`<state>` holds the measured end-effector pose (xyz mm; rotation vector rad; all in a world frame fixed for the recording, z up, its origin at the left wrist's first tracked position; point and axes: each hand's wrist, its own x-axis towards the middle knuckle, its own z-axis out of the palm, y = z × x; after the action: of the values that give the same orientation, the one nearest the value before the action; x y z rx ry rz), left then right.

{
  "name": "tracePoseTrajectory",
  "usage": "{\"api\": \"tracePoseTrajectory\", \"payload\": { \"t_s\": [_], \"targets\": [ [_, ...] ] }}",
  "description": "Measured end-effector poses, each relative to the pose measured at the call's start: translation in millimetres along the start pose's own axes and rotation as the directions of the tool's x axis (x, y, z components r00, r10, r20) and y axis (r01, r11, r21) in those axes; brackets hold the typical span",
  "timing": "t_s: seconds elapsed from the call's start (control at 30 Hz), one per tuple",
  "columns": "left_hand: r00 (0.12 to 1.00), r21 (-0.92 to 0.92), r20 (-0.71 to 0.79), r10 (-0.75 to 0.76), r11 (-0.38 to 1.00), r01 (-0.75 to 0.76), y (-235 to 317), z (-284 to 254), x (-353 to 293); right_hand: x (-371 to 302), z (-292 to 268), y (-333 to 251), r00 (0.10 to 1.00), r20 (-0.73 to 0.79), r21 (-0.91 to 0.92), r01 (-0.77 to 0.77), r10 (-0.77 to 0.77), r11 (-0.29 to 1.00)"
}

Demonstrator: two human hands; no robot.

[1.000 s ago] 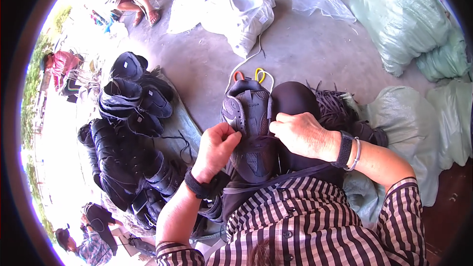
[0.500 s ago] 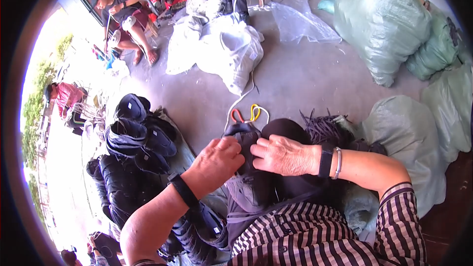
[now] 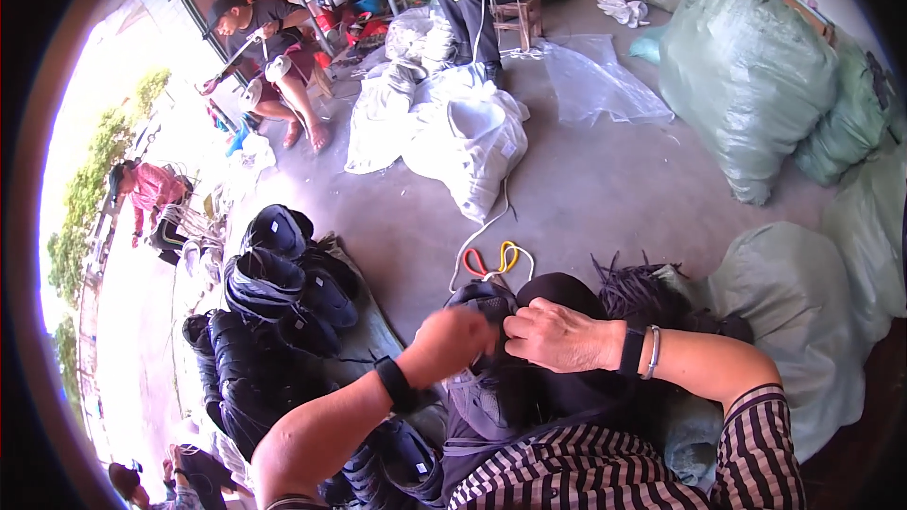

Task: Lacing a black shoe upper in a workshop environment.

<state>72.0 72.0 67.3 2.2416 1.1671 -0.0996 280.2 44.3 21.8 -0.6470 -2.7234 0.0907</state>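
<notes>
A dark grey sneaker (image 3: 484, 401) lies on my lap, its opening facing away from me. My left hand (image 3: 455, 342) is over the left side of the shoe's lacing area, smeared by motion, so its fingers are unclear. Close beside it, my right hand (image 3: 562, 335) has thumb and fingers pinched together at the shoe's upper. Whatever is in that pinch is too small or hidden to name. A rounded black item (image 3: 562, 291) sits just beyond my right hand. Past the shoe, a red loop (image 3: 473, 261) and a yellow loop (image 3: 509, 256) resembling scissor handles hang on white cord.
Stacked black shoes (image 3: 260, 359) stand at my left. A bundle of dark laces (image 3: 638, 288) lies right of the lap. Green sacks (image 3: 751, 85) fill the right side; a white sack (image 3: 453, 142) lies ahead. A seated person (image 3: 260, 47) and others work nearby.
The view has shifted, so the surroundings sit lower and further right. My left hand, sharp and closed at the shoe before, is now blurred by motion. My right hand stays pinched there.
</notes>
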Motion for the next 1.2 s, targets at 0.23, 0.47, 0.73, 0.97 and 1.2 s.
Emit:
{"api": "tracePoseTrajectory", "payload": {
  "t_s": [0.23,0.47,0.73,0.97,1.2],
  "targets": [
    [0.948,-0.657,0.105,-0.3,0.695,0.292,4,21,13,-4,-5,-4,1.0,-0.006,-0.021,-0.006,0.006,1.0],
    [0.997,0.101,0.069,-0.034,0.994,0.027,18,28,12,-10,10,-8,0.995,-0.099,-0.11,-0.033,0.022,0.993],
    [0.996,0.255,0.095,0.001,0.967,-0.026,26,35,10,-13,5,-13,0.989,-0.131,-0.083,-0.083,0.072,0.993],
    [0.887,-0.689,-0.312,-0.341,0.724,0.036,-10,13,-24,-15,-5,-37,0.963,-0.082,0.327,-0.216,0.256,0.92],
    [0.823,-0.58,-0.528,-0.209,0.797,-0.169,6,33,-35,32,7,-28,0.902,0.211,0.734,-0.401,0.376,0.549]
  ]
}}
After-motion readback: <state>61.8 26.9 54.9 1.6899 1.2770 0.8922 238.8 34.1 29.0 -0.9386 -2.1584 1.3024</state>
